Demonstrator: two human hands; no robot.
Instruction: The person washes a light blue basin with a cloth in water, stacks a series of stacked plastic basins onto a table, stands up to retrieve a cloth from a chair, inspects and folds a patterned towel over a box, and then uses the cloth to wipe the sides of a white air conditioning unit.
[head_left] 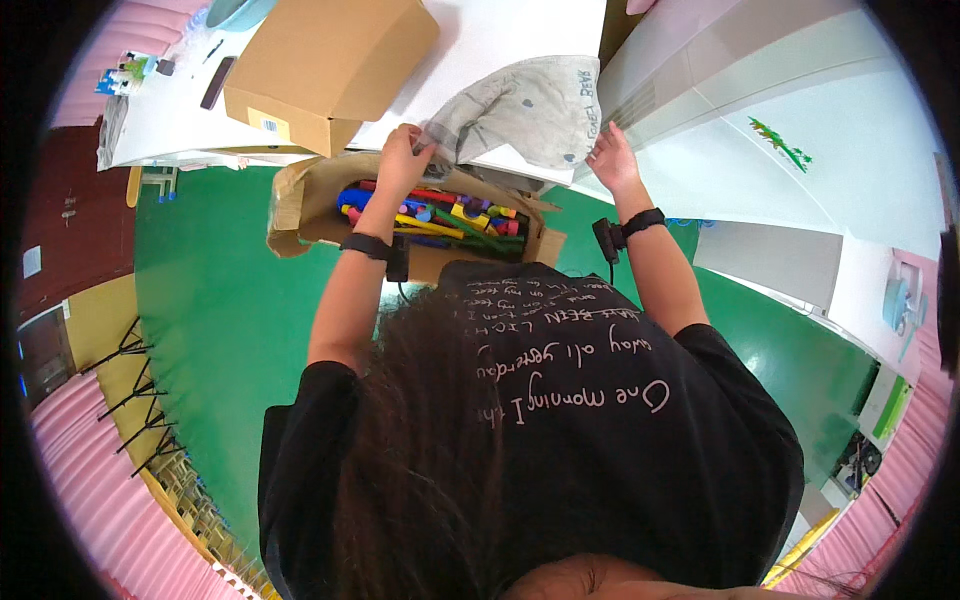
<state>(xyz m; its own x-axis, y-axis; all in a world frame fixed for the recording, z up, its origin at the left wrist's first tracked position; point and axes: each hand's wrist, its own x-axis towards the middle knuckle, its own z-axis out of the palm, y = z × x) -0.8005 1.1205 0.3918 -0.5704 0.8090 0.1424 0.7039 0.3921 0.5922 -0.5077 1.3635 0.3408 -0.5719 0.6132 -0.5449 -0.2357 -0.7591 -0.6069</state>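
A grey printed cloth (525,105) lies partly spread on the white table, its near part hanging at the table's edge. Its left side is bunched and dark, and there my left hand (404,160) is closed on the fabric. Beside the cloth's right near corner is my right hand (613,160), fingers apart and pointing up; whether a fingertip touches the fabric is hard to tell. Below the table edge, under my left forearm, an opened cardboard box (290,205) contains several colourful toy pieces (470,215) in red, yellow, blue and green.
A larger closed-looking cardboard box (330,60) stands on the white table (185,125) to the left. A dark phone-like object (217,83) lies beside it. White panels (760,110) rise on the right. The floor (220,300) is green, with folded black stands (145,400) at far left.
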